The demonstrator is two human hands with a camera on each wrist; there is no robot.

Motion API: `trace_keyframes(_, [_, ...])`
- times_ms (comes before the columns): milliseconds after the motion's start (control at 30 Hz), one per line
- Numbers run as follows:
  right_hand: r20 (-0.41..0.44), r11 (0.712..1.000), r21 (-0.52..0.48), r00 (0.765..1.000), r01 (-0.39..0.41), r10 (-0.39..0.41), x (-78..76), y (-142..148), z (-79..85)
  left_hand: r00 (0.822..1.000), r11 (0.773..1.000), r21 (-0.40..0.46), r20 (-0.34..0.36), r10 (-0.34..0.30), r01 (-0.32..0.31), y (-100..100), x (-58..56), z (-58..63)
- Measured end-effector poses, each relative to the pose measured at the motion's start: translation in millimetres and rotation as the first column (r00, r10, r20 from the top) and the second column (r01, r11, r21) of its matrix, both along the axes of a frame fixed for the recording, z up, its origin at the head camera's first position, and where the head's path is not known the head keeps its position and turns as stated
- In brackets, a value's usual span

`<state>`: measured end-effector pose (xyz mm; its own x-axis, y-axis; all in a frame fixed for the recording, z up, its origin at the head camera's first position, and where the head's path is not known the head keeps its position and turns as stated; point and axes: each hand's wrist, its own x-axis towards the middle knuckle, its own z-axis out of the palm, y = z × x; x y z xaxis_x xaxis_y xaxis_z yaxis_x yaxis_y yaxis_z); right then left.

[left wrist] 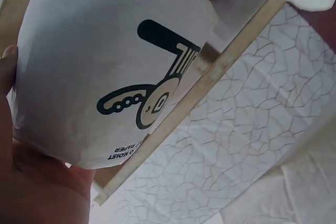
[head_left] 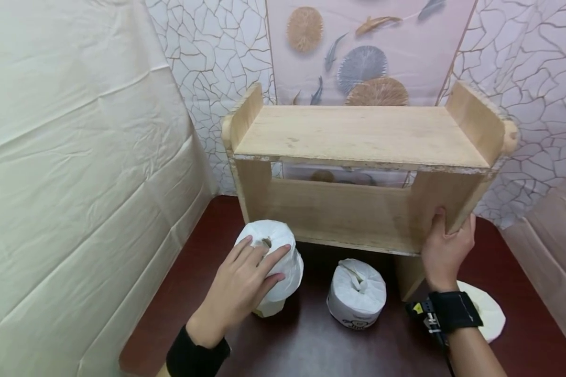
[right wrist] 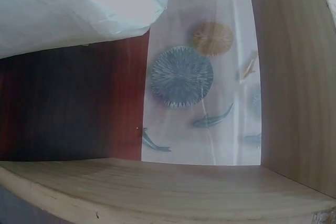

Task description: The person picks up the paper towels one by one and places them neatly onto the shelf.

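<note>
A white paper-wrapped toilet roll [head_left: 287,272] is in my left hand [head_left: 238,288], its fingers spread over the top and the thumb along the side. The left wrist view shows the printed wrapper of the toilet roll [left wrist: 115,61] close up. Another pale piece shows below it, partly hidden. My right hand [head_left: 448,256] grips the right side panel of a two-tier wooden shelf [head_left: 358,131], thumb on the inner face. A second wrapped toilet roll [head_left: 356,298] stands upright on the table, in front of the shelf.
A white round thing [head_left: 488,311] lies on the dark red table [head_left: 302,351], partly behind my right wrist. Cream cloth [head_left: 85,157] hangs at the left. A patterned wall [head_left: 212,52] with a fish-print panel [head_left: 325,68] is behind the shelf.
</note>
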<state>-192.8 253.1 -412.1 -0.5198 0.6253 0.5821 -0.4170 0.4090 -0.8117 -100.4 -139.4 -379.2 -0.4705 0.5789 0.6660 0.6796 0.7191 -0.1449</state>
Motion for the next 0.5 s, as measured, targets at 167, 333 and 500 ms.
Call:
trace_keyframes(167, [-0.008, 1.0, -0.007, 1.0, -0.003, 0.003, 0.0, 0.2, -1.0, 1.0, 1.0, 0.002, 0.001, -0.031, 0.031, -2.3, -2.0, 16.8])
trace_keyframes(333, [-0.005, 1.0, -0.007, 1.0, -0.006, 0.006, 0.1, 2.0, -2.2, 0.998, 0.998, -0.013, 0.0, -0.061, 0.061, -4.2, -3.4, 28.7])
trace_keyframes(500, [-0.002, 1.0, -0.007, 1.0, -0.015, 0.015, -0.9, 0.9, -1.6, 0.997, 0.996, -0.032, 0.004, -0.079, 0.08, -5.7, -4.7, 37.2])
